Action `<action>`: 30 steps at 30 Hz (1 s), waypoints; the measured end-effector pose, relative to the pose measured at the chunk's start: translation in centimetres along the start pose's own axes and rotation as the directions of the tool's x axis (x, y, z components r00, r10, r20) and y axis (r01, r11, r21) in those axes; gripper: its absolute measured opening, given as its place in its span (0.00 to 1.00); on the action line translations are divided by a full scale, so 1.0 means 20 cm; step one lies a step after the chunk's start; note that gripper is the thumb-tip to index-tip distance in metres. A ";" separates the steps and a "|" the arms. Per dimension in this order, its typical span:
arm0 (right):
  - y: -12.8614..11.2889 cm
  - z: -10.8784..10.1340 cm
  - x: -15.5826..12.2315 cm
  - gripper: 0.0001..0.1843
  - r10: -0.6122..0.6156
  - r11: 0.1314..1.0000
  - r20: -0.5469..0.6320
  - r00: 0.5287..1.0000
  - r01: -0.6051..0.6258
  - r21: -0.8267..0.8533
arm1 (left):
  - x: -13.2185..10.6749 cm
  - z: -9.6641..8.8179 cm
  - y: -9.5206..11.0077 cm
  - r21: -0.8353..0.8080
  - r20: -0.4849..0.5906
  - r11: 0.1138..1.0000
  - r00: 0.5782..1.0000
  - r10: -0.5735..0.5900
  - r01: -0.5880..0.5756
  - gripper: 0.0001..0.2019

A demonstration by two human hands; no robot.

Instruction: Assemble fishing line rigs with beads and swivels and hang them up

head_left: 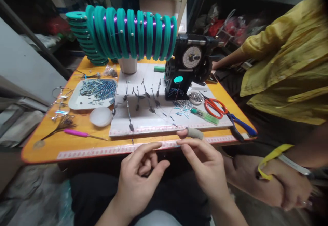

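My left hand (140,178) is raised in front of the table edge, its thumb and index finger apart and its other fingers curled. Beside it, my right hand (207,164) has its thumb and index finger pinched together. A tiny bluish bit shows at those fingertips, too small to name. A grey wrap (194,133) covers one finger of the right hand. Both hands are near a printed measuring tape (102,150) along the table's front edge. Beyond them, several dark weights (131,127) with thin stems lie on a white board (164,123).
Green spools (110,31) of purple line stand behind the board, beside a black winding machine (188,62). A white tray (74,101) holds small tubes. Red-handled scissors (215,107), blue pliers (242,125) and a lighter (205,116) lie right. Another person (289,55) is close on the right.
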State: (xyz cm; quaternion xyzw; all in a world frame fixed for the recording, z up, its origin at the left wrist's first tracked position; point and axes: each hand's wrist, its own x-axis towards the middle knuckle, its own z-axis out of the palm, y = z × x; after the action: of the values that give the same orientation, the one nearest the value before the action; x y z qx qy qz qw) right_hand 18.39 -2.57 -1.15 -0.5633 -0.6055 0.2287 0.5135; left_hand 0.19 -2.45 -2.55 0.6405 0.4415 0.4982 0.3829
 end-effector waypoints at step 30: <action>0.18 -0.18 -0.16 0.14 0.297 0.852 0.146 0.944 -0.331 0.405 | -0.11 0.18 -0.30 0.337 0.196 0.769 0.840 0.506 -0.542 0.09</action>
State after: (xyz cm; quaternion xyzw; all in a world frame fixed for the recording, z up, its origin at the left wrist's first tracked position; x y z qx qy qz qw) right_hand 22.63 -5.70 -4.02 -0.5202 -0.4604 0.4572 0.5553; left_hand 2.32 -2.80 -9.56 0.8222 0.3146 0.4597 0.1173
